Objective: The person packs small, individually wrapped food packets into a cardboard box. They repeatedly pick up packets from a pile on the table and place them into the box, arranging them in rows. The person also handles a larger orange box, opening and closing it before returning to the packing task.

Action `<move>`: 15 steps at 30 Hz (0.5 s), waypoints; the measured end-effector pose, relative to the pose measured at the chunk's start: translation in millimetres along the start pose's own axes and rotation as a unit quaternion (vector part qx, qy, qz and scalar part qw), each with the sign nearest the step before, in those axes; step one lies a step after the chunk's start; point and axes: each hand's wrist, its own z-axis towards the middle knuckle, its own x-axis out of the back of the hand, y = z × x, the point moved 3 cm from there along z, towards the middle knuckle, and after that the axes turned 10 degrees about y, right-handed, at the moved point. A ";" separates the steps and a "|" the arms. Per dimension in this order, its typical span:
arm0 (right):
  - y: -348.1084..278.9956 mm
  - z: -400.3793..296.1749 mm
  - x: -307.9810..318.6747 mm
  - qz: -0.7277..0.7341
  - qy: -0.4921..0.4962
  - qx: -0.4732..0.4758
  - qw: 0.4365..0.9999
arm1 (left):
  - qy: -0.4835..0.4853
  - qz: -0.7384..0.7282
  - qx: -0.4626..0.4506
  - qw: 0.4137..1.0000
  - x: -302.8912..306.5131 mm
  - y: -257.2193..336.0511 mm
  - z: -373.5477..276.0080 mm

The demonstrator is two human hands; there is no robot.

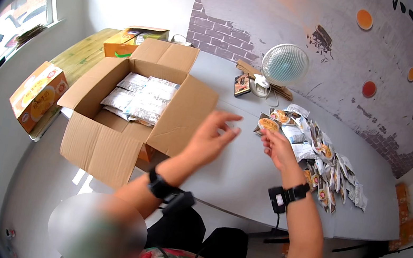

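My left hand [213, 134] is over the grey table, beside the right flap of a big open cardboard box [100, 131], its fingers apart and holding nothing. Inside the box lie several white-backed sachets [141, 97] in rows. My right hand [276, 145] has its thumb and forefinger at the lower edge of a brown and orange printed sachet [269, 124]; whether they grip it I cannot tell. That sachet lies at the left end of a loose pile of similar sachets [322, 158], some showing white backs, some printed fronts.
A small fan [285, 65] and a phone [242, 85] stand at the table's back, near cardboard strips [286, 93]. An orange carton [38, 98] stands left of the box, and another opened carton [117, 43] behind it. Orange cartons [405, 231] are at the far right.
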 end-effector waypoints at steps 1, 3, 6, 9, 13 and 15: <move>-6.9 12.1 -5.5 -0.036 0.014 0.016 0.999 | -0.009 -0.019 0.046 0.999 -18.9 -14.1 1.9; -12.5 40.6 -4.9 -0.095 0.038 0.042 0.994 | 0.015 -0.084 0.130 0.988 -51.5 -57.3 13.2; -14.7 93.8 -13.4 -0.167 0.038 0.078 0.982 | 0.062 -0.100 0.188 0.975 -64.4 -108.5 27.1; -12.4 148.0 -13.8 -0.273 0.063 0.200 0.939 | 0.074 -0.131 0.216 0.965 -74.9 -146.8 30.0; -20.3 190.1 -29.6 -0.471 0.113 0.308 0.819 | 0.048 -0.101 0.256 0.960 -76.9 -166.7 17.3; -26.0 212.8 -42.6 -0.491 0.101 0.298 0.812 | 0.022 -0.082 0.234 0.969 -81.2 -162.5 16.5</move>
